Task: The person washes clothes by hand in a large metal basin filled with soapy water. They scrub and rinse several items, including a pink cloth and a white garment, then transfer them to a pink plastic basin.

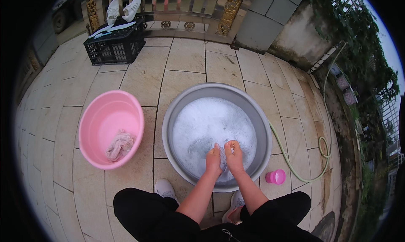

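Observation:
Between my knees stands a large grey basin (217,87) of water covered in white suds (208,122). Over its near side, my left hand (214,159) and my right hand (234,156) grip a pale wet cloth (223,158) from either side. Most of the cloth is hidden by my fingers and palms. Left of the grey basin sits a pink plastic basin (101,115), with a crumpled, wrung-looking light pinkish cloth (120,146) at its bottom.
A small pink cup (276,177) with white contents stands right of the grey basin. Beyond it, a green hose (289,166) loops over the tiles. A black plastic crate (115,49) bears white sneakers (131,9) and brushes (121,26) before a metal gate (180,17).

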`<state>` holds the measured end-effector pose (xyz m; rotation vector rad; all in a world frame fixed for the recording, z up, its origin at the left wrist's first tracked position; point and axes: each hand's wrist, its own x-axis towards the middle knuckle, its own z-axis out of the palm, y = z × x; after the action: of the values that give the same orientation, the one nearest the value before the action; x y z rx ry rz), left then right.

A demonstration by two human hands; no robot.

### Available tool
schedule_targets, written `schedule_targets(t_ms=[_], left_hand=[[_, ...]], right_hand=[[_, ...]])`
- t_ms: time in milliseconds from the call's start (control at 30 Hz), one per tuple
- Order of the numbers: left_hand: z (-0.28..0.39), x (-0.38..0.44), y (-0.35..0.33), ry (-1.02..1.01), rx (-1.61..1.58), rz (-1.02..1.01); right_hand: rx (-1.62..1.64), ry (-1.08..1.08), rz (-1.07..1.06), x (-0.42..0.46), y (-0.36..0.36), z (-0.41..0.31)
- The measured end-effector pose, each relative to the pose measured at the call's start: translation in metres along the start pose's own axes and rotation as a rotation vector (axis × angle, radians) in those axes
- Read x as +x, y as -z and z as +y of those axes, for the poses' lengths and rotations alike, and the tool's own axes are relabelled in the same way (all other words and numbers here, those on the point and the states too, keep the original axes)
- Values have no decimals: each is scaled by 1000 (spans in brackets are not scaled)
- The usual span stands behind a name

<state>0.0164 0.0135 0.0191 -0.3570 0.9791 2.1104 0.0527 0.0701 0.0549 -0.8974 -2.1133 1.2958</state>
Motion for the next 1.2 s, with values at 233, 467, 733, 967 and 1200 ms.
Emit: schedule_targets(t_ms=[233, 467, 733, 967, 1200], left_hand=[[0, -17, -31, 297, 62, 198], [9, -5, -13, 332, 201, 10], [33, -5, 13, 108, 814, -592], [45, -20, -16, 376, 208, -58], [-4, -15, -24, 324, -24, 24]], right_hand=[[-439, -30, -38, 19, 9, -11], [-247, 62, -184, 33, 15, 17], [286, -346, -178, 56, 46, 10], [-151, 98, -27, -18, 9, -12], [-483, 113, 98, 15, 13, -5]])
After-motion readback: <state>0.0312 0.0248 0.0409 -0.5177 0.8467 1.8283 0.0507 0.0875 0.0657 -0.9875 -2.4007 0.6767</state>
